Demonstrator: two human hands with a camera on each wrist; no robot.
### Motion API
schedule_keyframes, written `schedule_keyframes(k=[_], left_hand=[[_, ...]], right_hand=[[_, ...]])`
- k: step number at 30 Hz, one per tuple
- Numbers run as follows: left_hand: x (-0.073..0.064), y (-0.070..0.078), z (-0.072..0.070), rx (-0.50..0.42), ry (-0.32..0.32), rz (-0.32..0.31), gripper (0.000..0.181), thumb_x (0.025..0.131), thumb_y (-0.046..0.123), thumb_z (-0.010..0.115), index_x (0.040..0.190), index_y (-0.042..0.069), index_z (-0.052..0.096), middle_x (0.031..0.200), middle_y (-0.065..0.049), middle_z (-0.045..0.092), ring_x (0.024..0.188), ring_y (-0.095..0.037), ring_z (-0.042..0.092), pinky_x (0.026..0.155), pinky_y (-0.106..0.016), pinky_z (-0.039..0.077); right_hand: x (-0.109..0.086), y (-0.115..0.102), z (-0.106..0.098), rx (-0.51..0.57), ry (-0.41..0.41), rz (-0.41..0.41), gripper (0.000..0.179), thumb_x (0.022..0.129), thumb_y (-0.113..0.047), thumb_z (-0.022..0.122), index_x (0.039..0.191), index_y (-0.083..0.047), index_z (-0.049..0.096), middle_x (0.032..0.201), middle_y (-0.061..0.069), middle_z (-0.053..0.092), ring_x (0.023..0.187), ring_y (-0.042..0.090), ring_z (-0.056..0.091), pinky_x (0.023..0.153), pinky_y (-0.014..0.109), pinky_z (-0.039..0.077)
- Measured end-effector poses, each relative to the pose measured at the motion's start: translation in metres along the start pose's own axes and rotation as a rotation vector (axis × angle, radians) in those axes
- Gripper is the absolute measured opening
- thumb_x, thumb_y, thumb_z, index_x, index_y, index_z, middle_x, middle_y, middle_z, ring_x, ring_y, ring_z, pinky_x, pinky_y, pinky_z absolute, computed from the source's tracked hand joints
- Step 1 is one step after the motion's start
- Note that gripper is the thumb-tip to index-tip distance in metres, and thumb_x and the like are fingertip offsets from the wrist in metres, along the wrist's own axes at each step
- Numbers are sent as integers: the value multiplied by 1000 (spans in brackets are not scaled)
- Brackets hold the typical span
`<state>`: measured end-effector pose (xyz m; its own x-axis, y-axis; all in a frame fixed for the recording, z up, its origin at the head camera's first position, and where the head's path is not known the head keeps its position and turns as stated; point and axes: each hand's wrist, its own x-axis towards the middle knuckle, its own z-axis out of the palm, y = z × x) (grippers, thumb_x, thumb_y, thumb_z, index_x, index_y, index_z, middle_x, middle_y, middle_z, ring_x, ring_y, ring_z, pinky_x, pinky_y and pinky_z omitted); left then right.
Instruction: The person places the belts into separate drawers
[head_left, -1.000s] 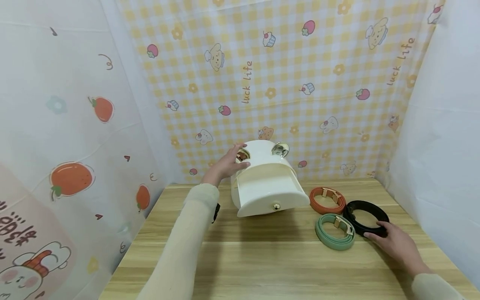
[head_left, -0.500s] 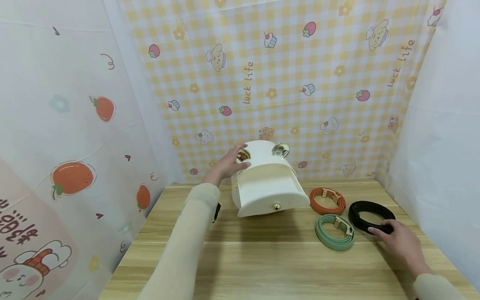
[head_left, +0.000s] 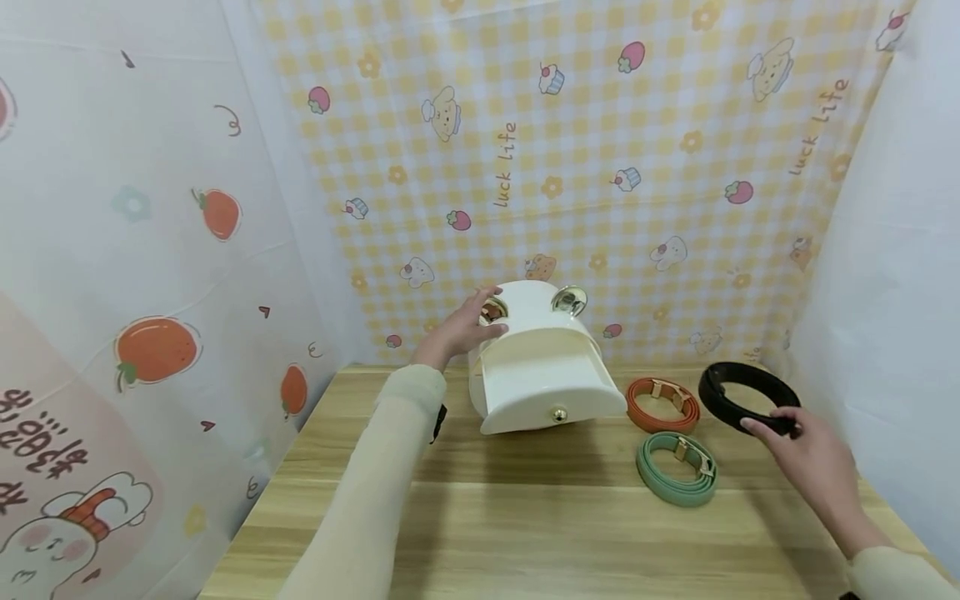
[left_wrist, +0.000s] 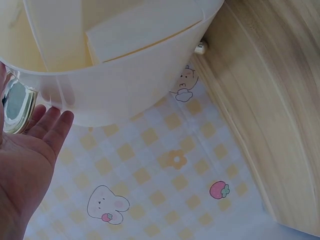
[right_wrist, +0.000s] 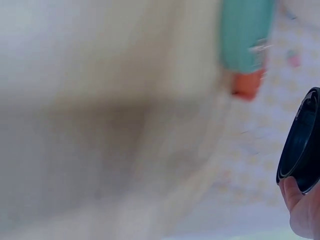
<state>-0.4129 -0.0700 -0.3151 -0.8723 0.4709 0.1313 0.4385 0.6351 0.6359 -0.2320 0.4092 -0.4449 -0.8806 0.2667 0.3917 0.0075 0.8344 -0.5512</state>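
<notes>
A rolled black belt (head_left: 748, 393) is raised over the table's right side. My right hand (head_left: 816, 457) pinches its near rim between thumb and fingers; the right wrist view also shows the black belt (right_wrist: 301, 142) with the thumb at its edge. My left hand (head_left: 459, 329) lies against the top left of a white drawer box (head_left: 529, 302), thumb in front and fingers around a gold ear-shaped piece. In the left wrist view, nearly straight fingertips (left_wrist: 64, 120) touch the white wall. The box's curved drawer (head_left: 551, 400), with a gold knob, is pulled out.
A rolled orange belt (head_left: 663, 405) and a rolled green belt (head_left: 677, 468), both with gold buckles, lie right of the box on the wooden table (head_left: 525, 533). A checked cloth (head_left: 570, 125) hangs behind, with pale cloth at both sides.
My right hand has lifted the black belt off the table, moving it slightly right and up, away from the green and orange belts. My left hand stays on the white box.
</notes>
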Motion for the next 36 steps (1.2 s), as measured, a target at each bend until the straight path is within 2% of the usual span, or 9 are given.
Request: schedule_keyframes(k=[5, 9, 13, 16, 20, 23, 26, 30, 36], left_hand=[[1, 0, -1, -6, 3, 12, 68, 100, 33, 61, 156, 22, 23, 140, -13, 42, 123, -34, 50, 106, -49, 39], [2, -1, 0, -10, 5, 16, 67, 100, 33, 61, 155, 22, 24, 136, -11, 45, 119, -30, 51, 104, -47, 40], [2, -2, 0, -7, 10, 9, 70, 99, 34, 62, 156, 24, 22, 137, -11, 45, 118, -30, 52, 104, -48, 40], [2, -3, -1, -7, 11, 3, 73, 99, 34, 62, 157, 24, 20, 138, -12, 46, 119, -30, 52, 105, -48, 40], [1, -3, 0, -19, 13, 9, 72, 99, 34, 63, 156, 20, 21, 139, -12, 47, 124, -33, 51, 107, -47, 38], [0, -3, 0, -27, 9, 21, 68, 99, 33, 62, 152, 17, 23, 138, -12, 49, 123, -32, 52, 107, -46, 38], [0, -4, 0, -30, 6, 30, 65, 99, 32, 62, 150, 17, 24, 135, -11, 51, 117, -29, 55, 105, -44, 40], [0, -4, 1, -32, 14, 33, 66, 99, 32, 63, 150, 18, 24, 134, -11, 52, 115, -28, 56, 104, -45, 41], [-2, -5, 1, -44, 22, 18, 66, 98, 33, 64, 150, 20, 26, 137, -12, 52, 116, -30, 56, 106, -46, 39]], right_hand=[[12, -43, -11, 57, -14, -36, 56, 89, -50, 71, 117, -2, 62, 99, 22, 65, 77, 26, 58, 56, 32, 41], [17, -78, -17, 113, -60, -49, 54, 90, -50, 70, 117, -3, 61, 114, 33, 62, 103, 48, 60, 66, 42, 47], [20, -107, -19, 145, -92, -90, 53, 90, -50, 70, 115, -4, 61, 117, 35, 61, 107, 52, 60, 69, 48, 52], [23, -123, -19, 144, -98, -135, 50, 89, -50, 71, 112, -6, 63, 111, 29, 66, 99, 46, 65, 64, 41, 52], [26, -141, -18, 128, -118, -167, 49, 88, -52, 71, 112, -9, 63, 90, 14, 71, 74, 26, 64, 54, 32, 44], [28, -153, -18, 139, -152, -170, 50, 88, -54, 70, 112, -11, 62, 83, 7, 71, 68, 17, 60, 52, 30, 44], [30, -166, -16, 212, -212, -167, 51, 88, -53, 71, 112, -10, 61, 83, 6, 72, 66, 15, 62, 51, 31, 44], [31, -183, -11, 291, -293, -153, 50, 87, -52, 72, 112, -11, 60, 69, 4, 64, 56, 17, 54, 47, 32, 42], [28, -205, -6, 256, -289, -208, 46, 85, -55, 72, 107, -15, 64, 60, -1, 41, 52, 15, 40, 47, 29, 36]])
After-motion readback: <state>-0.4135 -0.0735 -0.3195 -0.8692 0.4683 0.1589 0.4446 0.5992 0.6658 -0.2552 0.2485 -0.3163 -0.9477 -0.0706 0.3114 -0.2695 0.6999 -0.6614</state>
